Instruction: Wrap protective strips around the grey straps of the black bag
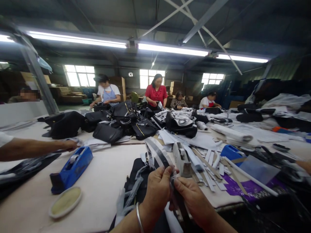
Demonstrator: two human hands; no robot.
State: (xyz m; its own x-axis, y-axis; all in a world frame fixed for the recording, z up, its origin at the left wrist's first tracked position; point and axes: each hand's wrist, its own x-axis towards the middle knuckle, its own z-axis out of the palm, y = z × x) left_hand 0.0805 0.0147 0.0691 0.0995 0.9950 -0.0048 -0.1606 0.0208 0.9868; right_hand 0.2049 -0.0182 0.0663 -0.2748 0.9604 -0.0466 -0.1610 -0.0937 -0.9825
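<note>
A black strap (163, 158), partly covered in clear plastic wrapping, arches up from between my hands and runs down below them. My left hand (157, 187), with a silver bangle at the wrist, is closed on the strap and its film. Close beside it, my right hand (191, 198) pinches the same strap just lower, thumb pressed on it. Under and left of my left hand lies a black bag (136, 176) with plastic-wrapped handles. A grey tape dispenser (181, 158) stands just beyond my right hand.
A blue tape dispenser (71, 170) and a shallow round dish (65, 202) stand left. A co-worker's arm (36, 148) reaches in there. Black bags (121, 121) are heaped ahead. Paper strips (211, 168) and another blue dispenser (230, 153) lie right. Several people work across the table.
</note>
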